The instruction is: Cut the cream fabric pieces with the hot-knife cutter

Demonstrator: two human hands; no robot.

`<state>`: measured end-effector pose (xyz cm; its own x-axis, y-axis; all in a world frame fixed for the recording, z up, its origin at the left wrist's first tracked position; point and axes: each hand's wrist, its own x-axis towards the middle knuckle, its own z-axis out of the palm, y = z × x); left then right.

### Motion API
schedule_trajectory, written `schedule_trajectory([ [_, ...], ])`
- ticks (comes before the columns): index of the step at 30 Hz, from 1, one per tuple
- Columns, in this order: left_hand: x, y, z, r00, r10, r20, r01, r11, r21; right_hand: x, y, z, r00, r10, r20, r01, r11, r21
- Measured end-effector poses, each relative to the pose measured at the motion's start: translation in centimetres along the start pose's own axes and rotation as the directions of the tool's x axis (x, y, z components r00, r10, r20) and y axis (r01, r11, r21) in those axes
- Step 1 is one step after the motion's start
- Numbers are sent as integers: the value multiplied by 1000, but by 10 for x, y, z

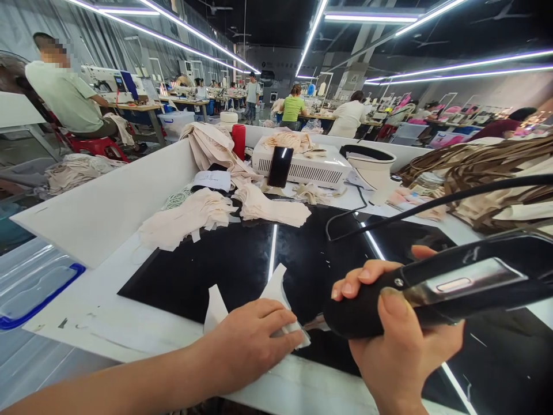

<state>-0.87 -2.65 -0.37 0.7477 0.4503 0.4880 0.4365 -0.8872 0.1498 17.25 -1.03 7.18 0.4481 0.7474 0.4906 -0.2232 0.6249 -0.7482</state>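
Note:
My right hand (401, 328) is wrapped around a black corded hand tool (432, 288) with a silver panel and button. Its short metal tip (317, 323) points left, close to the fabric under my other hand; whether it touches cannot be made out. My left hand (259, 337) lies closed over a small white fabric piece (276, 288), pressing it on the glossy black board (190, 276). Two pointed ends of the fabric stick out past the fingers; the rest is hidden. Beyond are two stacks of cream fabric pieces (190, 216), (274, 207).
At the back of the white table stand a white vented box (302, 164), a phone (280, 167) leaning on it, and a red cylinder (238, 141). Brown and cream straps (488, 173) pile up at right. The tool's black cord (432, 204) arcs overhead. People sit at sewing machines behind.

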Motion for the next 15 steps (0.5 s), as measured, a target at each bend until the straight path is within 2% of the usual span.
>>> schedule_trajectory([
  [15,-1,3,0,998,-70,5,70,997,-14,3,3,6,1000,0,-9,-1,1000,-11],
])
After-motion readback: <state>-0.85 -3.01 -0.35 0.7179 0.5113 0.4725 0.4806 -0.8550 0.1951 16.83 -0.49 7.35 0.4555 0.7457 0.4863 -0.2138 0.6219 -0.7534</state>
